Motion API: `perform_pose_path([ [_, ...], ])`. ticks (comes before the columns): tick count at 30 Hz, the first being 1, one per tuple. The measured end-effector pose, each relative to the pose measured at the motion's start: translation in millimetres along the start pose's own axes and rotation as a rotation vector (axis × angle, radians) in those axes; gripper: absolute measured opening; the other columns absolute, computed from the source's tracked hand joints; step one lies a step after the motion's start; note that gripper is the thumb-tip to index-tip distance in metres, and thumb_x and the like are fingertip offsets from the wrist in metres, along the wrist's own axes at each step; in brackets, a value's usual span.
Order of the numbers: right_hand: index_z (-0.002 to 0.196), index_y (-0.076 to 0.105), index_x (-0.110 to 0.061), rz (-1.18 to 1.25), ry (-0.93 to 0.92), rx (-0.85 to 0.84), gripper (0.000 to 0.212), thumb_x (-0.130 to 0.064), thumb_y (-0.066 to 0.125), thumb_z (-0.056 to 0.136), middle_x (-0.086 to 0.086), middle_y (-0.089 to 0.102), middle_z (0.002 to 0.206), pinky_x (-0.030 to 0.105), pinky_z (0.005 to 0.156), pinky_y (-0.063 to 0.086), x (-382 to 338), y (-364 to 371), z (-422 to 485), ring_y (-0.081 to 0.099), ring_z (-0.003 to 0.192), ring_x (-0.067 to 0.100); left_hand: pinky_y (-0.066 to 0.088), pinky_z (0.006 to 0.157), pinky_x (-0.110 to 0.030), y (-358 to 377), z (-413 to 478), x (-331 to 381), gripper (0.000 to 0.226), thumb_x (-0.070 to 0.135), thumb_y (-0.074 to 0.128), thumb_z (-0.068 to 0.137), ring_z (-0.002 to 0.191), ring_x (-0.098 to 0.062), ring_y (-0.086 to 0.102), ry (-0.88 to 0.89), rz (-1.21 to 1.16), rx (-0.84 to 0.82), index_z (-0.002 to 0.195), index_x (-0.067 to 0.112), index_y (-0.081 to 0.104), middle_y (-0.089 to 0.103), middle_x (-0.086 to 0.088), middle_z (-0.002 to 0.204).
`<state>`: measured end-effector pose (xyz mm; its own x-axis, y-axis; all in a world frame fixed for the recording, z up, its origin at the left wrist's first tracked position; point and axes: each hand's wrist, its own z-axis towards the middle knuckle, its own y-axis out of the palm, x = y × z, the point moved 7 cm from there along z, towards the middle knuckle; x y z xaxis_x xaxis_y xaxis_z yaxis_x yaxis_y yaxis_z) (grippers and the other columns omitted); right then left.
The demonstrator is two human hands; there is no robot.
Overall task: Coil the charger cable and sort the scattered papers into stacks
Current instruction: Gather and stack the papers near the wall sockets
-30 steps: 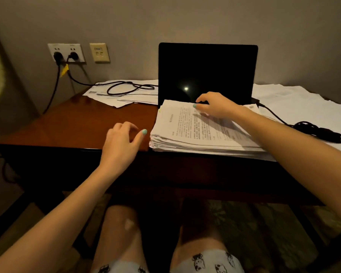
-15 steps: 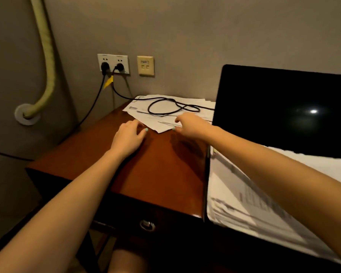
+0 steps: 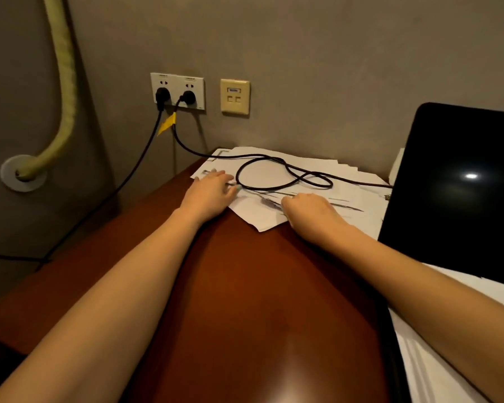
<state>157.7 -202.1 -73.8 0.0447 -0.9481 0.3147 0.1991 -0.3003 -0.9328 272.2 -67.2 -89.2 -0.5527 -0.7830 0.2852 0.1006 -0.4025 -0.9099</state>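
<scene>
Charger cable (image 3: 287, 167) sits looped on the scattered papers (image 3: 262, 218) at the desk's (image 3: 245, 286) far left corner. Both hands just came over from the big stack, so this pile's next. Left hand (image 3: 210, 193) lies flat, fingertips beside the loop. Right hand (image 3: 309, 210) is curled on the sheets, can't tell if it's pinching.

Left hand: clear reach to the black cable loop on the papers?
Probably yes. The left hand lies flat on the papers, with its fingertips right beside the cable loop. Nothing sits between them.
</scene>
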Motion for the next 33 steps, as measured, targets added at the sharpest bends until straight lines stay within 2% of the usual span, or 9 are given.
perform_pose_path([
  [2, 0.108, 0.050, -0.006, 0.001, 0.012, 0.026, 0.022, -0.001, 0.034, 0.094, 0.015, 0.060, 0.105, 0.035, 0.066, 0.032, 0, -5, 0, 0.058, 0.095, 0.035, 0.024, 0.115, -0.051, 5, 20, -11, 0.049, 0.041, 0.040, 0.101, 0.144, -0.025, 0.027, -0.001, 0.021, -0.016, 0.142, 0.016, 0.044, 0.036, -0.007, 0.153],
  [6, 0.107, 0.048, -0.006, 0.000, 0.031, 0.033, 0.021, -0.001, 0.033, 0.093, 0.015, 0.060, 0.103, 0.035, 0.065, 0.031, 3, -8, 4, 0.058, 0.092, 0.034, 0.010, 0.118, -0.050, 26, 49, -22, 0.057, 0.053, 0.025, 0.101, 0.148, -0.021, 0.013, -0.023, 0.098, -0.232, 0.152, 0.027, 0.024, 0.017, 0.001, 0.161],
  [13, 0.102, 0.048, -0.010, 0.115, -0.058, 0.125, 0.011, -0.010, 0.037, 0.098, 0.011, 0.063, 0.100, 0.035, 0.064, 0.033, -11, -19, 1, 0.058, 0.087, 0.032, 0.017, 0.116, -0.033, 15, 24, -36, 0.052, 0.049, 0.024, 0.103, 0.146, -0.017, 0.019, 0.028, 0.139, -0.267, 0.152, 0.031, 0.023, 0.020, 0.004, 0.160],
  [16, 0.099, 0.049, -0.012, 0.196, -0.165, 0.154, 0.009, -0.017, 0.041, 0.100, 0.008, 0.062, 0.097, 0.033, 0.063, 0.033, -38, -27, -8, 0.057, 0.084, 0.027, 0.021, 0.116, -0.036, 0, -12, -51, 0.051, 0.050, 0.026, 0.102, 0.146, -0.017, 0.021, 0.010, 0.144, -0.287, 0.151, 0.035, 0.024, 0.021, 0.005, 0.160],
  [20, 0.086, 0.050, -0.016, 0.452, -0.206, 0.119, 0.011, -0.021, 0.052, 0.096, 0.004, 0.062, 0.087, 0.032, 0.063, 0.041, -59, -42, -26, 0.054, 0.078, 0.022, 0.030, 0.113, -0.044, -21, -62, -66, 0.052, 0.055, 0.027, 0.099, 0.144, -0.020, 0.024, -0.060, 0.158, -0.298, 0.149, 0.040, 0.025, 0.023, 0.005, 0.159],
  [23, 0.089, 0.060, -0.012, 0.578, -0.204, 0.077, 0.010, -0.020, 0.056, 0.094, 0.005, 0.066, 0.086, 0.038, 0.070, 0.051, -67, -53, -43, 0.059, 0.079, 0.022, 0.034, 0.107, -0.043, -40, -100, -60, 0.051, 0.057, 0.030, 0.098, 0.140, -0.022, 0.028, -0.093, 0.183, -0.275, 0.147, 0.040, 0.030, 0.030, 0.006, 0.155],
  [27, 0.101, 0.060, -0.011, 0.529, -0.149, 0.075, 0.015, -0.022, 0.051, 0.097, 0.009, 0.067, 0.097, 0.042, 0.077, 0.051, -68, -61, -64, 0.060, 0.086, 0.025, 0.034, 0.104, -0.044, -61, -149, -42, 0.050, 0.061, 0.034, 0.095, 0.132, -0.021, 0.038, -0.085, 0.280, -0.208, 0.141, 0.041, 0.040, 0.044, 0.006, 0.144],
  [30, 0.103, 0.065, -0.009, 0.475, -0.112, 0.028, 0.021, -0.019, 0.048, 0.097, 0.009, 0.068, 0.100, 0.041, 0.079, 0.051, -64, -61, -78, 0.060, 0.088, 0.024, 0.021, 0.112, -0.051, -70, -172, -26, 0.037, 0.050, 0.037, 0.099, 0.126, -0.017, 0.044, -0.055, 0.363, -0.110, 0.132, 0.040, 0.052, 0.054, 0.008, 0.129],
  [33, 0.100, 0.068, -0.008, 0.591, -0.046, 0.050, 0.020, -0.015, 0.049, 0.096, 0.007, 0.068, 0.100, 0.039, 0.082, 0.050, -61, -62, -89, 0.061, 0.091, 0.024, 0.023, 0.113, -0.045, -76, -184, -7, 0.028, 0.035, 0.041, 0.100, 0.114, -0.017, 0.053, 0.063, 0.508, 0.011, 0.116, 0.030, 0.063, 0.063, 0.005, 0.113],
])
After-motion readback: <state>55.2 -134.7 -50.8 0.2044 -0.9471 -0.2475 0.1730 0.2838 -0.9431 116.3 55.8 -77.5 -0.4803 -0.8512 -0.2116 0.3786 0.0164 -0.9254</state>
